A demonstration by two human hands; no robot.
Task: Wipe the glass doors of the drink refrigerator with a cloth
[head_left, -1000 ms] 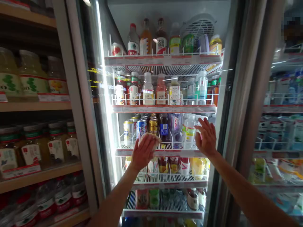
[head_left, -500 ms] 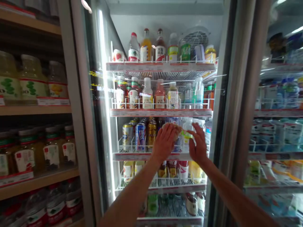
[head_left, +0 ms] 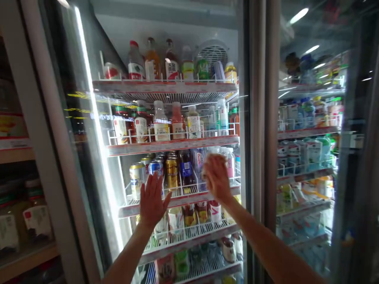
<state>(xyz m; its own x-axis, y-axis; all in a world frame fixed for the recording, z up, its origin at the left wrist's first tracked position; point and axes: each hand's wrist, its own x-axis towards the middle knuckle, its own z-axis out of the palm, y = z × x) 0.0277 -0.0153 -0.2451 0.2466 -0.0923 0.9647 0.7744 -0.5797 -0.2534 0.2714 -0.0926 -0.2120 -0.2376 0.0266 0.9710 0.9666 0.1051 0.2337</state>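
- Head view: a person stands at a tall lit drinks cooler. Both bare arms come up from the bottom edge of the frame to its clear glass door [head_left: 77,130].
- Left hand [head_left: 152,199], lower centre: released, palm flat, fingers splayed wide, grasping nothing. It looks laid on the glass, in front of the white wire shelf [head_left: 180,197] of cans.
- Right hand [head_left: 216,178], centre, just right of the left one and a little higher: smeared by motion. A pale blurred patch [head_left: 213,158] sits at its fingertips; it may be a cloth or only glare, cannot tell. Nor can I tell whether the hand grips or lies loose.
- Behind the glass, between the two hands: a slim gold metal can [head_left: 171,173] and a dark plastic bottle with a blue label [head_left: 186,167]. The pane keeps them apart from the hands.
- Risk, my judgement: both hands bear on the one pane. With a hard lean, a palm could skid on cold, perhaps damp glass, and the person would lurch toward the grey metal door post [head_left: 257,118] right of centre.
- Risk: the bare splayed palm would leave prints and streaks on the pane.
- Risk: a shove could rattle the door and tip the tight-packed cans on the shelf.
- Second glass-fronted cooler [head_left: 308,138] at the right of the frame, untouched.
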